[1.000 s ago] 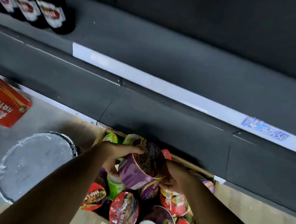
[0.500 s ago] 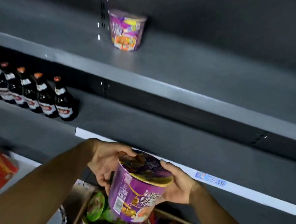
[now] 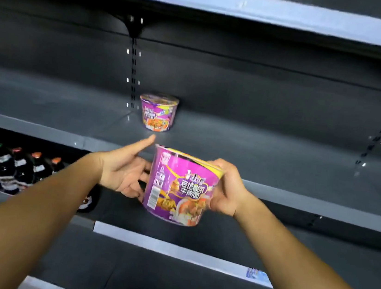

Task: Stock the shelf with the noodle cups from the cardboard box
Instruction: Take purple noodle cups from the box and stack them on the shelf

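1. The right hand (image 3: 226,190) grips a purple noodle cup (image 3: 180,186), held upright in the air before the shelf (image 3: 268,152).
2. The left hand (image 3: 124,172) sits beside it, fingers (image 3: 145,142) relaxed and apart.
3. Another cup (image 3: 158,112) stands on the shelf.

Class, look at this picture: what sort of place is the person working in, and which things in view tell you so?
Most likely a shop aisle. Dark metal shelving carries price strips, bottles line a lower shelf, and one purple noodle cup stands shelved.

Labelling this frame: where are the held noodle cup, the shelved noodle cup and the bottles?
held noodle cup (image 3: 178,189): head view, printed side wall.
shelved noodle cup (image 3: 157,113): head view, front wall.
bottles (image 3: 9,166): head view, labelled bodies.
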Motion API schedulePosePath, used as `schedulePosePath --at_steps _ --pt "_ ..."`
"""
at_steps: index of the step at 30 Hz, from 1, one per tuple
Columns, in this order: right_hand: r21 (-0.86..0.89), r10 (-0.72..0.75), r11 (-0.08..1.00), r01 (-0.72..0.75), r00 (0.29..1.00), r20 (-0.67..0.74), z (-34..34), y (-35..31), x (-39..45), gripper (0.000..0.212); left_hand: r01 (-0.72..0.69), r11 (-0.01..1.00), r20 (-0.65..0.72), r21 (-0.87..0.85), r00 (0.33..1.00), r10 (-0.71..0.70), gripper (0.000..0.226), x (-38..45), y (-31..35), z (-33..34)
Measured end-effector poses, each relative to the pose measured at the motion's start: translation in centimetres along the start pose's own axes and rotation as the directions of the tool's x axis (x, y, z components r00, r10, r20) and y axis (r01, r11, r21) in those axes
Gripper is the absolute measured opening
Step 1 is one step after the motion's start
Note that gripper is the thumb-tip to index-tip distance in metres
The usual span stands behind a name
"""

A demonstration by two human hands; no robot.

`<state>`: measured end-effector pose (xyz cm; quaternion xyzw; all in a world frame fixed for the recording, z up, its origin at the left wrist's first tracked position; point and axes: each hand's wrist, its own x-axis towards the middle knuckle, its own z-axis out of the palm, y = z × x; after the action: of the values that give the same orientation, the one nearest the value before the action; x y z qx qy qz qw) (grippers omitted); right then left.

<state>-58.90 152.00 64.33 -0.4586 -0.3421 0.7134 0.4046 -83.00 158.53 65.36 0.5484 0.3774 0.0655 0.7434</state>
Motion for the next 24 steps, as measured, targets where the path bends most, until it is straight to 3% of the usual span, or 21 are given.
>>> schedulePosePath --at_steps 2,4,8,16,20,24 --pt "0.009 -0.015 1.0 0.015 0.999 -0.039 0.7 -1.4 0.9 0.029 -0.087 0.993 -0.063 -0.08 0.995 0.082 0.106 -0.8 0.7 -1.6" --pt "0.005 -0.03 1.0 0.03 0.995 -0.09 1.5 -2.6 1.9 0.026 -0.164 0.985 -0.106 -0.054 0.982 0.157 0.112 -1.5 1.5 -2.3" --pt "-0.034 -0.023 0.999 0.017 0.981 -0.191 3.9 -4.9 3.6 0.026 -0.239 0.969 -0.131 0.064 0.96 0.245 0.097 -2.3 2.8 -2.9" --pt "-0.111 -0.011 0.994 -0.022 0.956 -0.294 8.6 -7.3 6.5 0.034 -0.338 0.931 -0.361 0.139 0.858 0.365 0.065 -1.7 3.4 -3.1" --pt "-0.135 -0.047 0.991 0.006 0.951 -0.307 10.0 -7.7 8.7 0.047 -0.415 0.901 -0.505 0.125 0.755 0.418 0.089 -0.9 3.2 -4.7" --pt "-0.16 -0.096 0.986 0.055 0.961 -0.261 10.6 -7.6 11.5 0.055 -0.435 0.894 -0.561 0.106 0.716 0.415 0.07 0.0 2.7 -7.3"
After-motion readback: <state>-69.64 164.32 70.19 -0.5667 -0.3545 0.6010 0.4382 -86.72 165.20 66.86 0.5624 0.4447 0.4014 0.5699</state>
